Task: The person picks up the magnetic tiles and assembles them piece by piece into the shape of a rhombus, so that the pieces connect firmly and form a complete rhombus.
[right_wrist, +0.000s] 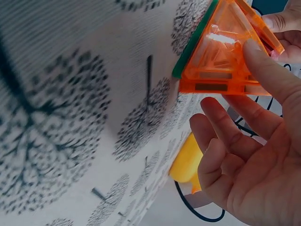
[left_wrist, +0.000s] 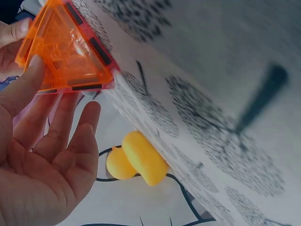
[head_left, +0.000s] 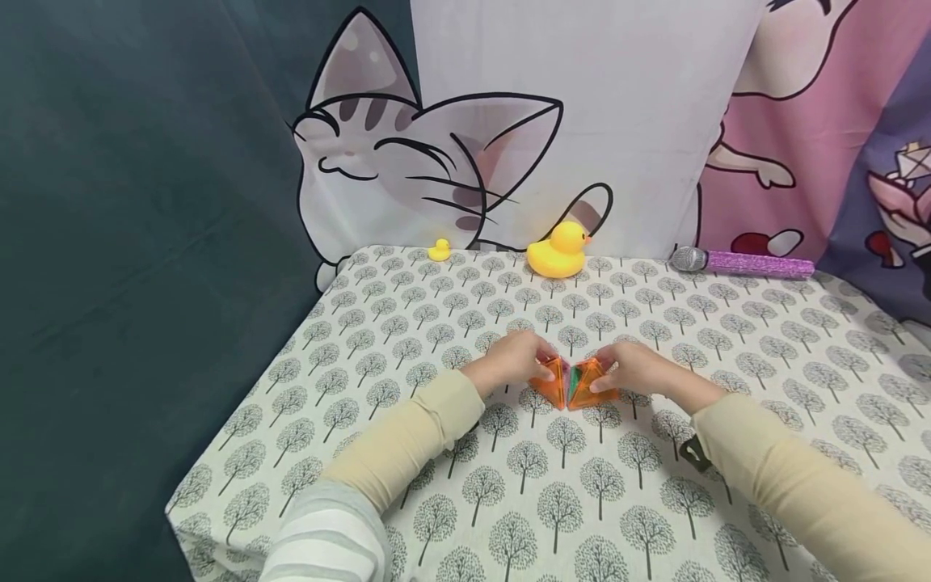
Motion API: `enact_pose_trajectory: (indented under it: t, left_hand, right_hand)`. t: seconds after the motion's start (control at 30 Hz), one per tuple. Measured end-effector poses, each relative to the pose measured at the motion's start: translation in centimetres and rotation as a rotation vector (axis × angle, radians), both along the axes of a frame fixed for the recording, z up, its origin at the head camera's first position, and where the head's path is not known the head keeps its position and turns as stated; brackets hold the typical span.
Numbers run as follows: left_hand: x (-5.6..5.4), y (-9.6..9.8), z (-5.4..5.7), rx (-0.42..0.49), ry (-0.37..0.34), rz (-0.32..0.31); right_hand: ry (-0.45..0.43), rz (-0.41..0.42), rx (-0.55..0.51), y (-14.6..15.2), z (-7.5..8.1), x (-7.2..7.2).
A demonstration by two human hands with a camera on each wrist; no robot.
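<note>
Two small pieces built from see-through triangular magnetic tiles stand side by side on the tablecloth, with their near edges meeting or almost meeting. My left hand [head_left: 515, 358] pinches the left orange tile piece [head_left: 551, 391], thumb on its front face and fingers behind. In the left wrist view, a red-pink tile edge [left_wrist: 101, 52] backs that piece. My right hand [head_left: 638, 370] pinches the right orange tile piece [head_left: 591, 391] the same way. A green tile [right_wrist: 195, 42] forms its lower side in the right wrist view. The pieces' inner sides are partly hidden.
A large yellow toy duck [head_left: 556, 252] and a small duck [head_left: 440, 250] sit along the table's back edge. A purple glittery microphone [head_left: 760, 263] lies at back right. Near my right forearm is a dark object [head_left: 694, 454], partly covered by the sleeve.
</note>
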State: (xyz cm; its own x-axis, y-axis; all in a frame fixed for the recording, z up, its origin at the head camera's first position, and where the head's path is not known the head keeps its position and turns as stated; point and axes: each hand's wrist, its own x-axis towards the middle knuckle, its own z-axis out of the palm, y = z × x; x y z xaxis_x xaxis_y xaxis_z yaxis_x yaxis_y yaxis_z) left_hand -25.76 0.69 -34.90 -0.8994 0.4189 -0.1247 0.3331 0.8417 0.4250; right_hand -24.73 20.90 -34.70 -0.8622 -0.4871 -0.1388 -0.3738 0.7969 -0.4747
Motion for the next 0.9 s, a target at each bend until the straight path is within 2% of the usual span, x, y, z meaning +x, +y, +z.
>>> enact_pose_trajectory:
  t: [0.17, 0.43, 0.67, 0.9]
  left_hand:
    - [0.2, 0.2, 0.1, 0.031, 0.019, -0.022]
    - [0.6, 0.5, 0.2, 0.06, 0.039, -0.045]
    - [0.8, 0.9, 0.6, 0.053, 0.058, -0.028]
    - [0.6, 0.7, 0.7, 0.066, 0.041, -0.028]
  right_hand:
    - [0.025, 0.02, -0.009, -0.4, 0.2, -0.1]
    - [0.03, -0.008, -0.009, -1.2, 0.3, -0.1]
    - [0.086, 0.032, 0.023, -2.1, 0.5, -0.2]
    - [0.044, 0.01, 0.034, -2.1, 1.0, -0.2]
